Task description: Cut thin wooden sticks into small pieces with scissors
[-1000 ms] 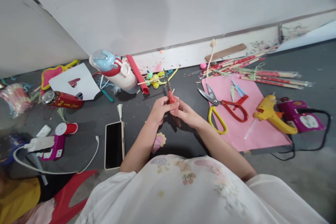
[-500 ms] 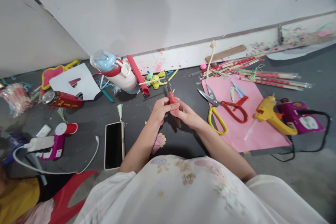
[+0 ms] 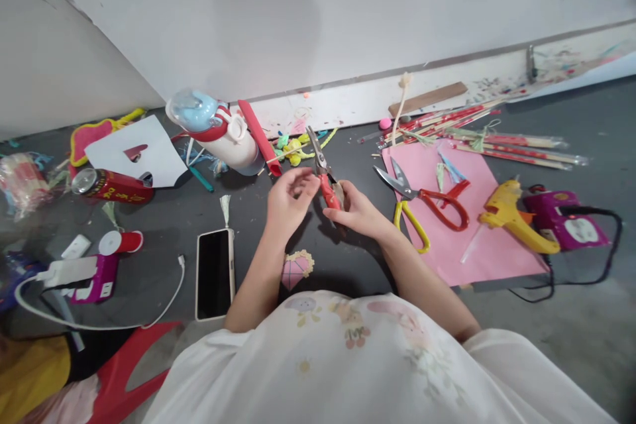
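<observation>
My right hand (image 3: 358, 209) is closed around the red handles of a pair of long-nosed pliers (image 3: 326, 175), their metal jaws pointing away from me. Just left of the handles is my left hand (image 3: 292, 202), its fingers loosely curled and apart; the thumb tip comes close to the pliers, and whether it touches them I cannot tell. Below the hands, near my shirt, lies a pink heart-shaped piece (image 3: 297, 269) with a beaded-looking cream edge. Yellow and green string bits (image 3: 297, 150) lie beyond the jaws.
Scissors (image 3: 408, 193) rest on pink paper (image 3: 477, 248) to the right, beside a yellow glue gun (image 3: 517, 215) with a cable. A phone (image 3: 214, 275), bottle (image 3: 233, 146), red can (image 3: 113, 187) and thread spool (image 3: 120, 242) stand or lie left. Wrapped sticks (image 3: 517, 149) lie at back right.
My left hand has come away from the pliers' handles to the left, its fingers loosening. The pliers, now in my right hand, show more of their jaws and handles.
</observation>
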Tool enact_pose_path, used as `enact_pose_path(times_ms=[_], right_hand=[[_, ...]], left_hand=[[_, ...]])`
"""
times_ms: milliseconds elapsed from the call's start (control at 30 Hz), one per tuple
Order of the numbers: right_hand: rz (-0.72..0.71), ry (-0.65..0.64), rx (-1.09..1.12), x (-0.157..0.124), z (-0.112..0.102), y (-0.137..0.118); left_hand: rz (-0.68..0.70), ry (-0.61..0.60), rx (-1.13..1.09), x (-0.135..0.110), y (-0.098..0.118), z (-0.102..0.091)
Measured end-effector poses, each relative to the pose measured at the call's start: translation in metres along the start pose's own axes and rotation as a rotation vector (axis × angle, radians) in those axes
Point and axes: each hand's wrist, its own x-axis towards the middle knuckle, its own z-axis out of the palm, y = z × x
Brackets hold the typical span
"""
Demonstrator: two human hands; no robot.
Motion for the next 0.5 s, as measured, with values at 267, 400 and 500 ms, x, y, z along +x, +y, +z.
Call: enact_pose_path(times_ms=[267, 400, 500], right_hand=[[-0.066, -0.048, -0.240, -0.005, 0.003, -0.007], [-0.110, -0.096, -0.273, -0.008, 0.005, -0.013], [-0.138, -0.105, -0.287, -0.010, 0.005, -0.016]], left_hand=[[0.506, 0.380, 0.746, 0.007, -0.007, -0.024], [0.451, 0.368, 0.744, 0.010, -0.014, -0.026], [0.470, 0.379, 0.706, 0.009, -0.016, -0.030]])
